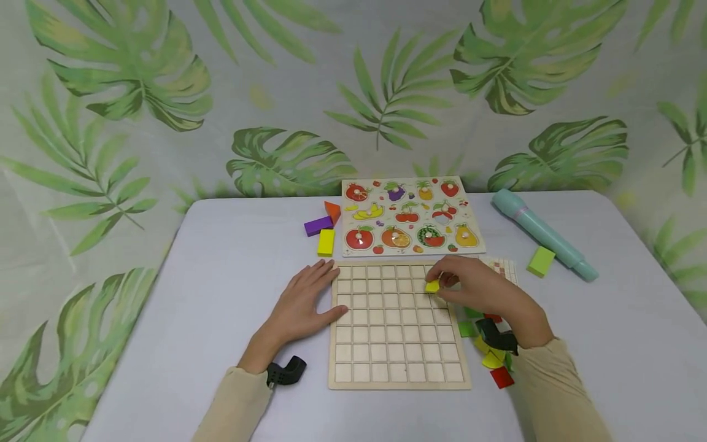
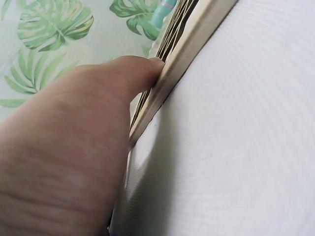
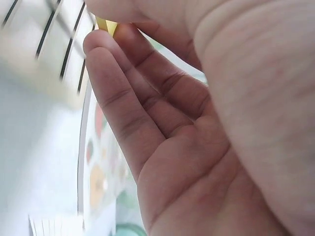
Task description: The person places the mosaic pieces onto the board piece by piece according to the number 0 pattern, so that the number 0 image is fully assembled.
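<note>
A wooden grid board (image 1: 400,385) with square cells lies on the table in front of the person. The left hand (image 1: 304,304) rests at the board's left edge, fingers spread flat and thumb lying on the frame; the left wrist view shows that thumb (image 2: 140,73) touching the rim. Over the upper right cells, the right hand (image 1: 472,285) pinches a small yellow tile (image 1: 432,286) between thumb and fingers. In the right wrist view only a sliver of the yellow tile (image 3: 109,25) shows between the fingertips. Whether the tile touches the board, I cannot tell.
Behind the board lies a fruit puzzle (image 1: 411,215). Purple (image 1: 318,226), yellow (image 1: 326,242) and orange blocks stand left of it. Loose coloured tiles (image 1: 501,377) and a printed card (image 1: 505,268) lie partly under the right arm. A green block (image 1: 540,262) and a teal microphone-shaped object (image 1: 544,233) are farther right.
</note>
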### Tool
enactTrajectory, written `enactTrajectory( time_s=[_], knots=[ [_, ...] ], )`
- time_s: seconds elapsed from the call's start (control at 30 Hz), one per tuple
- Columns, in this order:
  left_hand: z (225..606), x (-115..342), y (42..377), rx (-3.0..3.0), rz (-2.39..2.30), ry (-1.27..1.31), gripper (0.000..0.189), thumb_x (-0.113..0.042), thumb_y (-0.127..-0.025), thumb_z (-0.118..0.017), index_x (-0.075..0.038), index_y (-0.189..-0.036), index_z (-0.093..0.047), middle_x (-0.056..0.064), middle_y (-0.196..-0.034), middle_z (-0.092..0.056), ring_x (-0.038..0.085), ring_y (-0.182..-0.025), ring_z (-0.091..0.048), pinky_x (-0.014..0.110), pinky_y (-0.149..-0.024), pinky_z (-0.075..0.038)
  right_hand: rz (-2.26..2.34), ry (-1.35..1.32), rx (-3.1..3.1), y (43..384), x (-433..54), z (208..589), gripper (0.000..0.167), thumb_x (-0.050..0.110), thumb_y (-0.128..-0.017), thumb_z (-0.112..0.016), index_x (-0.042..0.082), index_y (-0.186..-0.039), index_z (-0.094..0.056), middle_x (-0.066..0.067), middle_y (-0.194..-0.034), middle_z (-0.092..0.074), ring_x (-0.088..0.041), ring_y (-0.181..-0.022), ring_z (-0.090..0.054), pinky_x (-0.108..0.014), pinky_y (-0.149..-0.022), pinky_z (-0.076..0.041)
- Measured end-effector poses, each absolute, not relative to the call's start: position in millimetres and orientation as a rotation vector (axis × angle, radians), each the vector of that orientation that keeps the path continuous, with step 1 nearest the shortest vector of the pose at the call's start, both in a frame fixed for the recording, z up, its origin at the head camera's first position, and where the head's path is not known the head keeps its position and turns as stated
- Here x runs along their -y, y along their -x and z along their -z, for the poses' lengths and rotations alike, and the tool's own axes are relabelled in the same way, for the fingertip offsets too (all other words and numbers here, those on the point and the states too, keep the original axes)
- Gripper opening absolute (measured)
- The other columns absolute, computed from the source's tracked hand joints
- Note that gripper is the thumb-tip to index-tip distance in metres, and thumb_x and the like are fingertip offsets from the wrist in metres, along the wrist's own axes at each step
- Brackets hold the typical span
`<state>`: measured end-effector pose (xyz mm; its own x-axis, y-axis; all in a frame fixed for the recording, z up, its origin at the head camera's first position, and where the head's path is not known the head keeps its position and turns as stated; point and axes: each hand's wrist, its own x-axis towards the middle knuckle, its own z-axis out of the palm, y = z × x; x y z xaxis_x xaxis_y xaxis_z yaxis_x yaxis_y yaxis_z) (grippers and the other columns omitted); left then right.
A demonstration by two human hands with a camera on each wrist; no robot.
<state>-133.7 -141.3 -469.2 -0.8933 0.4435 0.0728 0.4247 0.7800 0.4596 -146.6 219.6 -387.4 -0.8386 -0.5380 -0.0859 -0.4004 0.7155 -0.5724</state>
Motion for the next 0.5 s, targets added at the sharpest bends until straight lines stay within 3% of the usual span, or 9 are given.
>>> enactTrajectory(
  time_s=[0.5],
  knots=[
    [469.3, 141.2, 134.1, -2.920, -0.760, -0.703, 0.081, -0.056, -0.093, -0.065, -0.015, -0.159, -0.043, 0.002, -0.168, -0.034, 0.023, -0.158, -0.023, 0.049, -0.129, -0.020, 0.854, 0.791, -2.684, 157.8, -166.0, 396.4, 0.021, 0.009, -0.091, -0.076, 0.012, -0.111, -0.072, 0.001, -0.104, -0.068, -0.017, -0.095, -0.063, -0.038, -0.086, -0.057]
  ],
)
